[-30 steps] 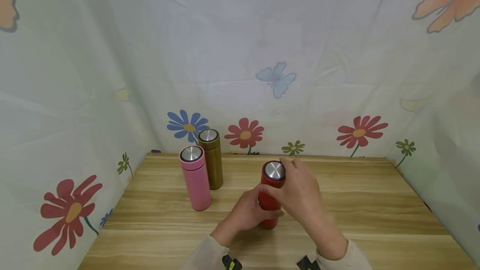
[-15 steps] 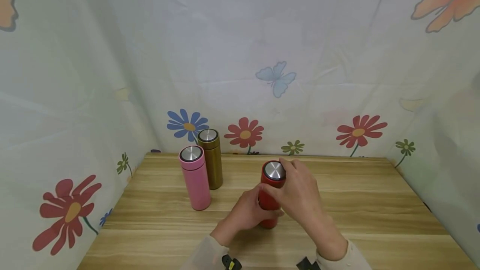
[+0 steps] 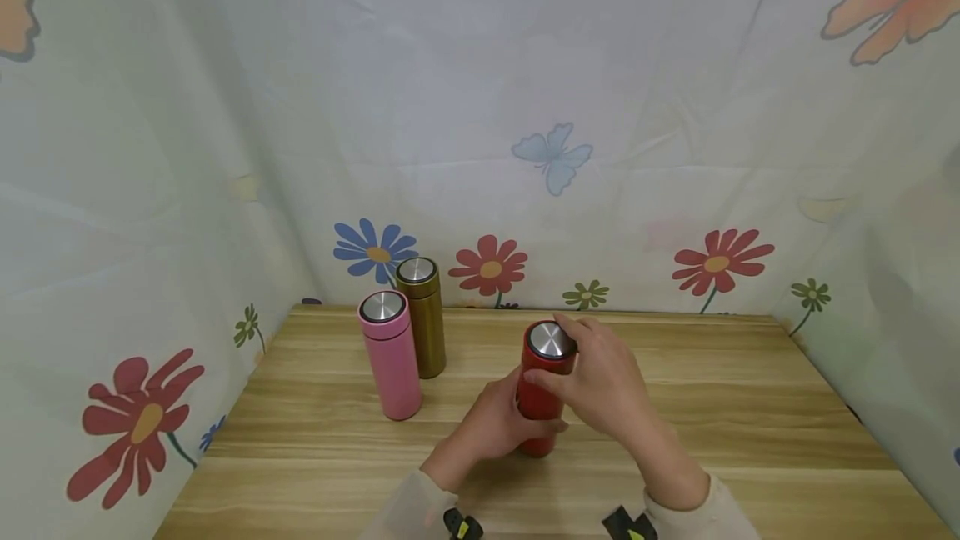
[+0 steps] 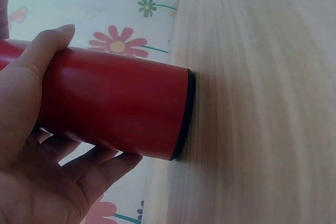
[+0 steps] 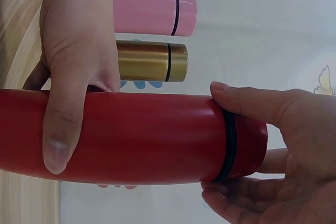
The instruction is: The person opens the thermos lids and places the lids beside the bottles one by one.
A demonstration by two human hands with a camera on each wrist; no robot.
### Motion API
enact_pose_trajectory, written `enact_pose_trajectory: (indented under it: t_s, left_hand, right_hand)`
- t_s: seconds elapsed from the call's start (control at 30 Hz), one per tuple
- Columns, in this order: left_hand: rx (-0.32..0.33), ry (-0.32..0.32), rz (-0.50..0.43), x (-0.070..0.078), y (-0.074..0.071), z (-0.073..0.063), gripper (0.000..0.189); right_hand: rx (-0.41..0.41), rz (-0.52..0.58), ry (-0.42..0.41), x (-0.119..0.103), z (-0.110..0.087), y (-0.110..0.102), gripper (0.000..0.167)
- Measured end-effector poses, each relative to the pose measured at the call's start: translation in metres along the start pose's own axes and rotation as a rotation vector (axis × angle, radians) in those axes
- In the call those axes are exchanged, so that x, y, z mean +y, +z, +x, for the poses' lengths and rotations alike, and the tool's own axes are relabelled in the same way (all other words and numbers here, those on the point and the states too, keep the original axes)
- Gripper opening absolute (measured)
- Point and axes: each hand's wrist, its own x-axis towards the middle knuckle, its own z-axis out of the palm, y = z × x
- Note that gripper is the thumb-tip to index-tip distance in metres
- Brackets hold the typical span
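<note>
A red thermos [image 3: 537, 400] with a silver-topped lid [image 3: 551, 340] stands upright on the wooden table, its black base [image 4: 185, 114] against the wood in the left wrist view. My left hand [image 3: 491, 423] grips the lower body, thumb across the near side and fingers round the far side. Up at the lid, my right hand [image 3: 606, 375] holds on with thumb and fingers; in the right wrist view they lie about the black ring [image 5: 229, 145] where lid and body meet. The lid sits on the body.
Left of the hands stand a pink thermos [image 3: 393, 373] and, just behind it, a gold thermos [image 3: 430, 332], both upright with lids on. The table [image 3: 712, 407] ends at a flower-printed cloth [image 3: 637, 215] at the back and sides.
My right hand and sleeve have shifted slightly to the right, and the top of the lid sits a little farther right. My left hand, the pink thermos and the gold thermos stay put.
</note>
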Motion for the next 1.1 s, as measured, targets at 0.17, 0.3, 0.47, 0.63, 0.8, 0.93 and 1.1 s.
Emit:
enact_pose_trajectory:
  t_s: [0.17, 0.3, 0.47, 0.63, 0.8, 0.93, 1.1]
  left_hand:
    - [0.005, 0.005, 0.005, -0.001, 0.000, 0.000, 0.071]
    - [0.009, 0.013, 0.009, -0.001, 0.001, 0.000, 0.069]
    - [0.014, 0.027, 0.017, 0.000, 0.001, -0.001, 0.065]
    - [0.019, 0.032, 0.030, 0.000, 0.001, -0.001, 0.066]
    - [0.021, 0.037, 0.038, 0.000, 0.001, -0.001, 0.066]
    - [0.022, 0.038, 0.042, 0.001, 0.001, -0.001, 0.065]
    - [0.024, 0.039, 0.045, 0.002, 0.001, -0.002, 0.065]
  right_hand:
    - [-0.040, 0.067, -0.023, 0.005, 0.002, -0.003, 0.079]
    - [-0.084, 0.129, -0.040, 0.010, 0.004, -0.006, 0.079]
    - [-0.150, 0.195, -0.049, 0.014, 0.007, -0.009, 0.078]
    - [-0.183, 0.219, -0.082, 0.018, 0.008, -0.010, 0.077]
    - [-0.192, 0.237, -0.119, 0.021, 0.008, -0.010, 0.074]
    - [-0.198, 0.251, -0.141, 0.023, 0.008, -0.010, 0.073]
    - [-0.199, 0.266, -0.149, 0.025, 0.008, -0.010, 0.075]
